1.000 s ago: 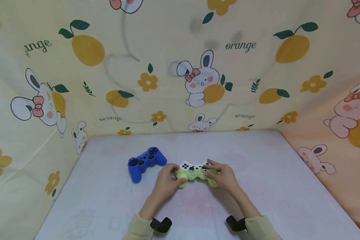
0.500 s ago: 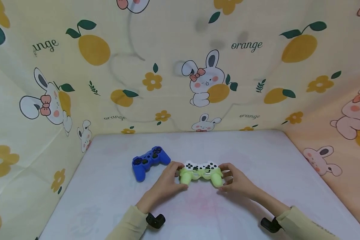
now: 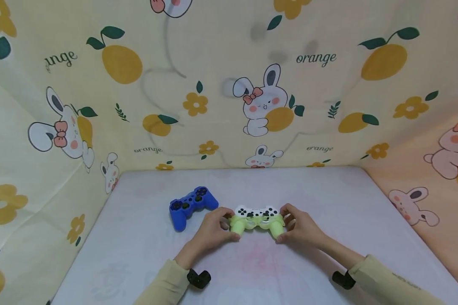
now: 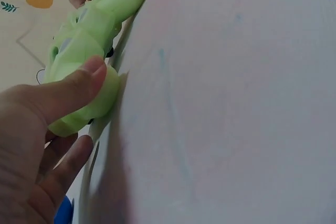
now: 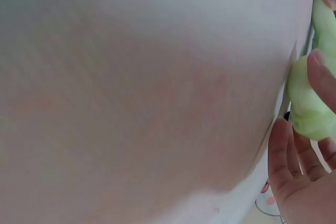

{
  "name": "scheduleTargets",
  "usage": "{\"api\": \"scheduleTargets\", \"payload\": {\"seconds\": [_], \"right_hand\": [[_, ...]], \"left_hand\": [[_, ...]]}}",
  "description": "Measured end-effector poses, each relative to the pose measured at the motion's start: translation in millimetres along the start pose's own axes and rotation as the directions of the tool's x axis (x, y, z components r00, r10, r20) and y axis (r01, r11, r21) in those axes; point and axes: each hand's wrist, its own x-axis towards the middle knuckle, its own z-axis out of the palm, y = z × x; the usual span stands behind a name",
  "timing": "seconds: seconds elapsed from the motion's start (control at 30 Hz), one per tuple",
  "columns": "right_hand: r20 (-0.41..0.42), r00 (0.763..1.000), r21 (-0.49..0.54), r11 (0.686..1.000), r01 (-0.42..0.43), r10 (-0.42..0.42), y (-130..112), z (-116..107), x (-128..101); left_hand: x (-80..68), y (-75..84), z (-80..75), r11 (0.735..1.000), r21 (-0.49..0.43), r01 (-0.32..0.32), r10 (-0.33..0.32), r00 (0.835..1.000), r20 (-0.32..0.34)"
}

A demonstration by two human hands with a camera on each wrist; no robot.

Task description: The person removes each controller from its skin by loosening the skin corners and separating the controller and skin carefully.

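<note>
A white game controller in a light green silicone cover (image 3: 256,219) lies on the pale table (image 3: 328,199), near the middle. My left hand (image 3: 218,225) grips its left handle; in the left wrist view the thumb (image 4: 73,90) presses on the green cover (image 4: 89,61) with fingers curled beneath. My right hand (image 3: 294,224) holds the right handle; in the right wrist view the thumb (image 5: 321,77) lies against the green handle (image 5: 308,106). A blue controller (image 3: 192,204) rests just left of my left hand, untouched.
Cloth walls printed with rabbits and oranges (image 3: 259,101) close in the table at the back, left and right. Bare tabletop (image 3: 347,190) stretches to the right of the hands and in front of them.
My right hand slid from on top of the green controller to its right handle. The controller turned square to me and shifted slightly right. The blue controller stayed put.
</note>
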Motion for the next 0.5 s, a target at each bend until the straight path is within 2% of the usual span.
{"api": "scheduleTargets", "payload": {"seconds": [0.23, 0.5], "right_hand": [[-0.076, 0.997, -0.068, 0.998, 0.012, -0.017, 1.2, 2.1, 4.2], [-0.095, 0.995, -0.018, 0.999, -0.047, 0.045, 0.7, 2.2, 4.6]], "left_hand": [[3.9, -4.6, -2.4, 0.999, 0.030, -0.022, 0.023, 1.000, -0.013], [5.9, -8.4, -0.7, 0.999, 0.038, -0.021, 0.021, 1.000, -0.006]]}}
